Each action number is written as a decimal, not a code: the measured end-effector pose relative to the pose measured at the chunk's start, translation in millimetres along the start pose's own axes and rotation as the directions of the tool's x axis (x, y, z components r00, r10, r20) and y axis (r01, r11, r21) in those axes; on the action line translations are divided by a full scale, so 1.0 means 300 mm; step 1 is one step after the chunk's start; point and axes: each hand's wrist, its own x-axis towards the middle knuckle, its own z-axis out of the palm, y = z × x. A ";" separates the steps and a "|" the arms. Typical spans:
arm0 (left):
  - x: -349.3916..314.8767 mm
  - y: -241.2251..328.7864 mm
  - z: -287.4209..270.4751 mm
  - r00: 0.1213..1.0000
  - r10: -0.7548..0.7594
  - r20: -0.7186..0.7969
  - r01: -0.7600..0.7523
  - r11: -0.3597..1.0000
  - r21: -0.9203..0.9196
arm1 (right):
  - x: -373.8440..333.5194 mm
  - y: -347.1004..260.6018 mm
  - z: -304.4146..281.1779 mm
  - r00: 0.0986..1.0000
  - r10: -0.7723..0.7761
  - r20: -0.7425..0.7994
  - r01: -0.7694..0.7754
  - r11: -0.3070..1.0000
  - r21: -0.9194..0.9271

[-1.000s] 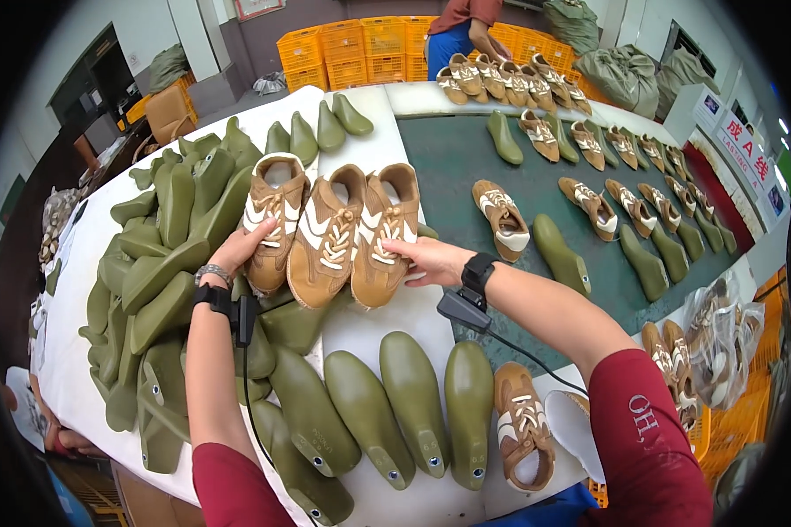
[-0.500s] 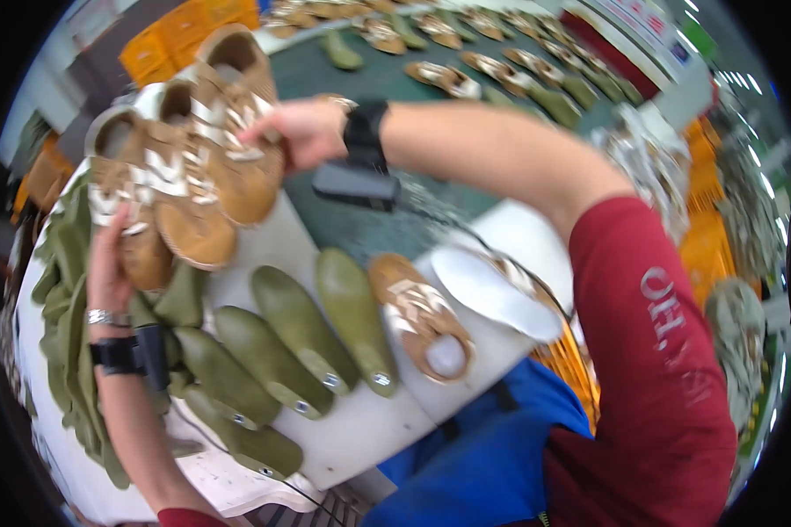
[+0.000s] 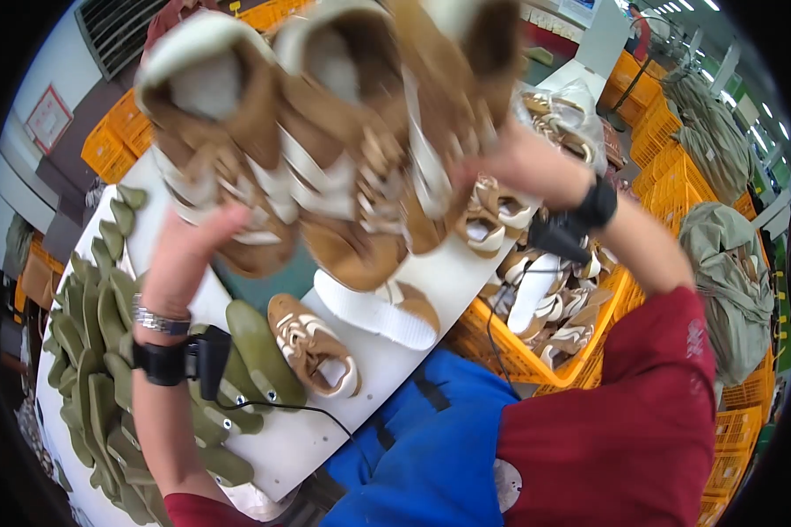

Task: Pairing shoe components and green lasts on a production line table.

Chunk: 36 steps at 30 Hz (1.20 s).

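Observation:
Between my two hands I hold a row of several brown sneakers (image 3: 351,250) with white stripes, pressed side by side with their openings up. They are raised close to the view and slightly blurred. My left hand (image 3: 185,263) grips the row's left end, thumb over the laces. At the right end my right hand (image 3: 536,167) presses against the last shoe. Under them, on the white table (image 3: 312,443), lies a single brown sneaker (image 3: 315,344). Beside it rests a white sole-shaped piece (image 3: 373,314), partly over a brown shoe. Green shoe lasts (image 3: 257,342) lie to its left.
More green lasts (image 3: 88,351) are heaped along the table's left side. An orange crate (image 3: 545,373) full of sneakers stands at the table's right edge. Stacked orange crates (image 3: 664,171) and grey-green cloth (image 3: 725,303) are farther right. A thin cable (image 3: 312,407) crosses the table.
Both hands have carried the row of sneakers to the right and closer to the view. The view has turned rightward, bringing the crate of shoes into sight.

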 end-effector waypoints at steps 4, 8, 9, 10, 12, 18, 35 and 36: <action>0.120 -0.191 0.153 0.957 0.101 0.272 -0.221 0.861 0.458 | -0.264 -0.083 0.065 0.965 0.244 -0.095 -0.238 0.969 0.074; 0.184 -0.245 0.363 0.944 0.117 0.308 -0.261 0.837 0.481 | -0.467 0.026 0.231 0.653 0.757 -0.017 -0.449 0.405 0.796; 0.188 -0.280 0.363 0.832 0.363 0.419 -0.549 0.652 0.524 | -0.428 0.037 0.210 0.689 0.724 -0.034 -0.295 0.324 0.899; 0.200 -0.288 0.381 0.766 0.406 0.499 -0.641 0.547 0.539 | -0.404 0.059 0.198 0.491 0.841 0.228 -0.431 0.008 0.902; 0.215 -0.307 0.408 0.660 0.383 0.646 -0.751 0.338 0.567 | -0.529 0.127 0.288 0.673 0.707 0.218 -0.428 0.132 0.894; 0.230 -0.485 0.430 0.650 0.119 0.751 -0.757 0.185 0.626 | -0.630 0.266 0.378 0.900 0.426 0.096 -0.432 0.838 0.334; 0.153 -0.355 0.490 0.876 -0.066 0.478 -0.410 0.421 0.809 | -0.663 0.139 0.267 0.464 0.796 0.389 -0.780 0.158 0.606; 0.153 -0.369 0.489 0.834 -0.022 0.551 -0.476 0.478 0.739 | -0.690 0.095 0.275 0.447 0.758 0.475 -0.768 0.053 0.639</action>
